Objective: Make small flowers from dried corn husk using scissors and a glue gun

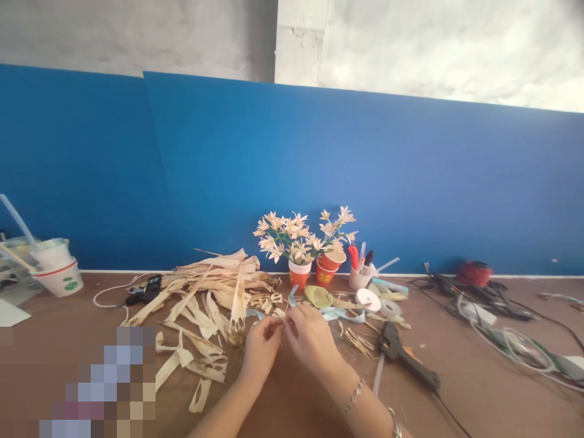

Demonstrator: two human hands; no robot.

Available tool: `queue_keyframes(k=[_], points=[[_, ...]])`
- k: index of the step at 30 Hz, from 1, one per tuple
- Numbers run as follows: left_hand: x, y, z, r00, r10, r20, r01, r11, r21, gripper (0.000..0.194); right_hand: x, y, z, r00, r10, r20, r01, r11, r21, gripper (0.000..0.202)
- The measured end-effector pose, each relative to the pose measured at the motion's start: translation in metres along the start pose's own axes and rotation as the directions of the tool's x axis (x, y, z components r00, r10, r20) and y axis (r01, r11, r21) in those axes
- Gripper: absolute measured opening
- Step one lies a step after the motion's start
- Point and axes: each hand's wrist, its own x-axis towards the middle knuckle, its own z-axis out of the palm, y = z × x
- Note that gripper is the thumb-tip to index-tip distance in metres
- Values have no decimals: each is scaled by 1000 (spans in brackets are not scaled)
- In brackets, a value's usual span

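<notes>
My left hand (pixel 263 345) and my right hand (pixel 311 336) meet over the middle of the table, fingertips pinched close together. What lies between them is too small to make out. Left of my hands spreads a pile of dried corn husks (pixel 223 277), with torn husk strips (pixel 205 359) in front. Just beyond my fingers sit a green tape roll (pixel 318 296) and a pale blue ribbon (pixel 347 314). To the right lies a black hot glue gun (pixel 408 356), a clear glue stick poking from its rear or lying under it.
Pale flowers (pixel 292 234) stand in red paper cups (pixel 325 277) by the blue partition (pixel 274 164). A pen cup (pixel 359 278) and white roll (pixel 367 300) are beside them. Cables (pixel 515 347) cover the right; a paper cup (pixel 61 278) with straws stands left.
</notes>
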Motion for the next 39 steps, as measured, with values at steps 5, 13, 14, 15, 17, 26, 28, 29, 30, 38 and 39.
queue_keyframes(k=[5,13,14,15,17,26,28,29,30,38,39], points=[[-1,3,0,1000,7,-4,-8,1000,-11,23,1,-2,-4,1000,16,-6,-16,1000,13,14],[-1,6,-1,999,37,-27,-37,999,7,22,2,-7,-7,998,66,-4,-66,996,62,14],[-2,6,-2,999,42,-27,-42,999,1,22,2,-8,-9,997,72,-1,-71,994,78,14],[-2,5,-2,999,43,-24,-43,999,-10,22,3,-9,-10,997,80,3,-80,991,106,14],[-2,6,-2,999,36,-26,-37,998,-42,23,5,-11,-16,992,122,17,-123,971,203,15],[-1,9,-1,993,5,-119,-12,998,-60,29,14,7,-13,770,529,357,-630,540,558,25],[-2,10,-1,994,2,-105,-8,999,-54,31,13,9,-6,737,480,476,-668,411,620,22],[-2,11,-1,995,-1,-99,-4,999,-53,31,12,9,-4,733,458,504,-671,364,646,20],[-3,12,-1,996,-4,-92,-1,998,-55,31,12,9,-3,736,444,511,-665,335,667,19],[-2,7,-2,999,30,36,-27,997,-69,20,11,13,-11,761,391,517,-646,392,655,8],[-1,5,-2,998,39,45,-35,997,-70,20,11,15,-12,757,375,534,-652,400,644,7]])
